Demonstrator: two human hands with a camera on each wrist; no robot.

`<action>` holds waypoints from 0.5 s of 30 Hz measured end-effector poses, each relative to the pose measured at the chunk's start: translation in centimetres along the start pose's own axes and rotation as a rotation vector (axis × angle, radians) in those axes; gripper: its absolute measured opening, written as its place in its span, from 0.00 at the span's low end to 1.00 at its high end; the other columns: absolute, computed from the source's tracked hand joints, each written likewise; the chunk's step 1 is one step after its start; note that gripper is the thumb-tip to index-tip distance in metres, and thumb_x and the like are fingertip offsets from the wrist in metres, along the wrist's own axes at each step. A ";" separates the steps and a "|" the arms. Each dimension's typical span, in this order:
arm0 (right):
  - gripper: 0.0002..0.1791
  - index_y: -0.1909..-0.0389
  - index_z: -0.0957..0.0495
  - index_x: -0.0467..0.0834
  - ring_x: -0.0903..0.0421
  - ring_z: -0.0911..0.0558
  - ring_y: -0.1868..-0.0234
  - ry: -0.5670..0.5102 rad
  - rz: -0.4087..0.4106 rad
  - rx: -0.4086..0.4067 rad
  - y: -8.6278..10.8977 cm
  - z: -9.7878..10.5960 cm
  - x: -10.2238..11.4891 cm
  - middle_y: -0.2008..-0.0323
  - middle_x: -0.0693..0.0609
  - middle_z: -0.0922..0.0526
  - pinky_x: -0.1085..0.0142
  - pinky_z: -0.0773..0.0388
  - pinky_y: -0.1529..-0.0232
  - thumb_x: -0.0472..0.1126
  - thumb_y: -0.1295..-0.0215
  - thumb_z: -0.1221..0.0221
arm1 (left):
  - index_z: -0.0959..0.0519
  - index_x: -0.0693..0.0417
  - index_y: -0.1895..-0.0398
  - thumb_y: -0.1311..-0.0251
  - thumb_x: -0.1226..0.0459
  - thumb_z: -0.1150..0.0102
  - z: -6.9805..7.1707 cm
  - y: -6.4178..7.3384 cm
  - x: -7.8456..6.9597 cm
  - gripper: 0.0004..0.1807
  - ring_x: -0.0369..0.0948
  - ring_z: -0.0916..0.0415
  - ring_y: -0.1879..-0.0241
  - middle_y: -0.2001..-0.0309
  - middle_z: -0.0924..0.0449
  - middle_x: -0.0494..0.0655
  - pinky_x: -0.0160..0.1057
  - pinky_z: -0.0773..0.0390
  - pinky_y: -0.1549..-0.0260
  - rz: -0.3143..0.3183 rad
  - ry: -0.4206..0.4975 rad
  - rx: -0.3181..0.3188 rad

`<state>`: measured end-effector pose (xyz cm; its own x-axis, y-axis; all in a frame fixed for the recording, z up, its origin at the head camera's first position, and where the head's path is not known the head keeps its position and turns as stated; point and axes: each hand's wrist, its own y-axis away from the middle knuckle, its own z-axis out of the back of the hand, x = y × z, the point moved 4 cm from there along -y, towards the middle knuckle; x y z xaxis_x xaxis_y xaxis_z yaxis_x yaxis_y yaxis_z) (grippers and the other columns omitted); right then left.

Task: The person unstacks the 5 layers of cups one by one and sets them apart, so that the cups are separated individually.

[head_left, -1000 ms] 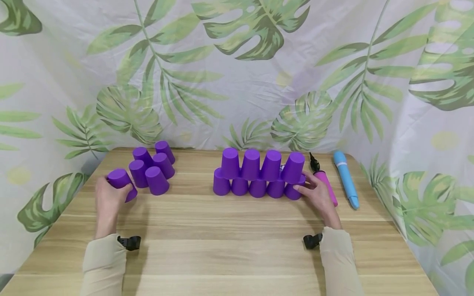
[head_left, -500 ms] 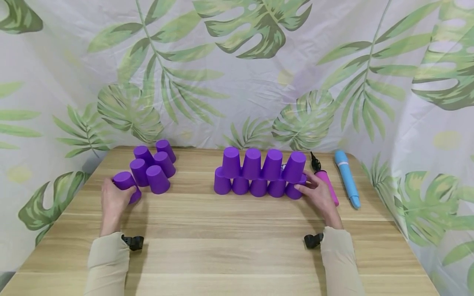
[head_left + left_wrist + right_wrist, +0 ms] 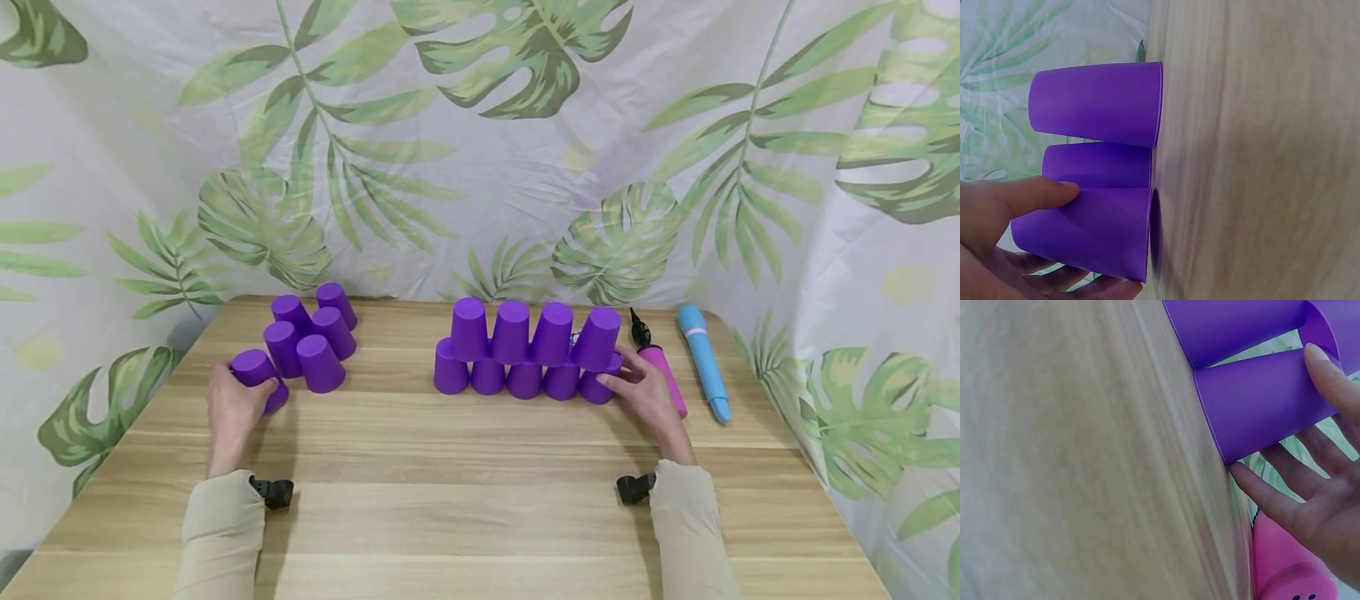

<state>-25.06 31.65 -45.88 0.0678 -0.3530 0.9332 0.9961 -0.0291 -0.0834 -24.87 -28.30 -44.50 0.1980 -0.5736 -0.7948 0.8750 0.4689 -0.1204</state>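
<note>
Purple cups stand upside down on the wooden table in two groups. My left hand (image 3: 236, 407) holds a cup (image 3: 1085, 231) between thumb and fingers, at the front left corner of the loose cups (image 3: 321, 362). In the left wrist view this cup overlaps another cup (image 3: 1097, 162), and its rim tilts slightly from the table. On the right is a two-tier row, with four upper cups (image 3: 512, 332) resting across the lower cups (image 3: 523, 382). My right hand (image 3: 647, 396) grips the rightmost lower cup (image 3: 1266, 403), thumb on the near side and fingers on the far side.
Right of the row lie a pink pump-like tube (image 3: 663, 379) with a black nozzle and a long light-blue tube (image 3: 703, 362). A leaf-patterned cloth (image 3: 480, 167) hangs behind the table (image 3: 465, 500).
My left hand has moved slightly right with its cup, closer to the loose cups, and barely moves in the last half second. My right hand keeps its grip at the row.
</note>
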 end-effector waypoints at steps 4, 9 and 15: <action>0.37 0.32 0.34 0.44 0.42 0.24 0.43 0.000 -0.005 -0.001 0.0 0.1 0.0 0.39 0.40 0.26 0.66 0.27 0.48 0.44 0.42 0.32 | 0.44 0.78 0.38 0.49 0.72 0.39 0.0 0.0 0.1 0.37 0.68 0.39 0.43 0.44 0.38 0.77 0.62 0.41 0.39 -0.006 -0.003 -0.009; 0.37 0.32 0.34 0.43 0.42 0.24 0.43 0.000 -0.006 -0.010 0.1 0.0 -0.2 0.39 0.39 0.26 0.62 0.27 0.45 0.44 0.41 0.33 | 0.44 0.78 0.38 0.49 0.72 0.39 -0.1 0.1 0.0 0.37 0.68 0.39 0.43 0.44 0.38 0.77 0.62 0.41 0.39 -0.007 -0.006 -0.004; 0.38 0.31 0.35 0.44 0.42 0.24 0.42 -0.003 -0.035 0.009 0.2 -0.1 -0.4 0.38 0.40 0.27 0.60 0.27 0.44 0.45 0.42 0.32 | 0.51 0.69 0.29 0.45 0.69 0.40 3.2 1.2 -3.3 0.43 0.64 0.46 0.35 0.34 0.47 0.73 0.58 0.44 0.34 -0.023 0.036 -0.026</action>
<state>-24.94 31.64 -46.27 0.0329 -0.3493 0.9364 0.9983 -0.0330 -0.0474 -23.08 -27.97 -40.10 0.1612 -0.5604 -0.8124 0.8672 0.4734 -0.1545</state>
